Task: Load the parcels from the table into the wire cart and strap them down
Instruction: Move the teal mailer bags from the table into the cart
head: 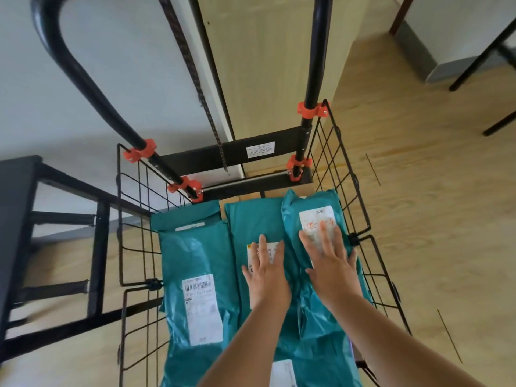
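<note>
At the far left edge stands the table (16,219), just beside the cart (134,219), whose wire walls fill the middle of the frame. The left parcel (192,255) lies flat in the cart at lower centre-left, its barcode label facing up. At upper centre the strap (195,79) hangs loose. The left hand (266,272) rests palm down on the middle parcel (251,222), fingers straight and slightly spread over its label. The right hand (328,261) presses the right parcel (296,219), fingers straight and close together, thumb out. The step in hand looks like levelling the load. It is best done with whole palms and even pressure, so that no bag rides above the wire rim before strapping. The parcels are teal plastic mailers, glossy and crinkled. The right one is puffier and overlaps its neighbour, so it probably slides easily.
</note>
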Demonstrator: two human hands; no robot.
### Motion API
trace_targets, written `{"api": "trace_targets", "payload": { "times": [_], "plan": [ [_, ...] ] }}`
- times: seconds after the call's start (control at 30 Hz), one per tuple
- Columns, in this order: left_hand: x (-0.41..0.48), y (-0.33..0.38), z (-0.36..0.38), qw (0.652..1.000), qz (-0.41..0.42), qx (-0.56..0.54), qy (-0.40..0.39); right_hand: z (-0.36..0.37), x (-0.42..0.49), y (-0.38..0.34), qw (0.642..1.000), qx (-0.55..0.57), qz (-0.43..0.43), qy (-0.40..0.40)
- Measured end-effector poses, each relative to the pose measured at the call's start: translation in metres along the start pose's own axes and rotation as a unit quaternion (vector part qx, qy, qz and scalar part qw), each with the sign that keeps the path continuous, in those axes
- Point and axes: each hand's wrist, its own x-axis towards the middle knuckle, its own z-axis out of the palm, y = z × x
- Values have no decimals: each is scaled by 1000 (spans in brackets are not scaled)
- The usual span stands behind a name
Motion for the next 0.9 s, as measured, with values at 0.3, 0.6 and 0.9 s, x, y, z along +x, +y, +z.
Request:
{"api": "trace_targets", "payload": {
  "times": [0.3, 0.6, 0.9],
  "plan": [
    [-6, -1, -22, 999, 4, -3, -41, -11, -7, -6, 1000, -15, 0, -26],
    [-36, -2, -41, 999, -7, -1, -42, -15, -41, -1, 999, -31, -20, -37],
    [-70, -12, -65, 999, -20, 22, -27, -41, -62, -28, 998, -15, -57, -31]
  ]
}}
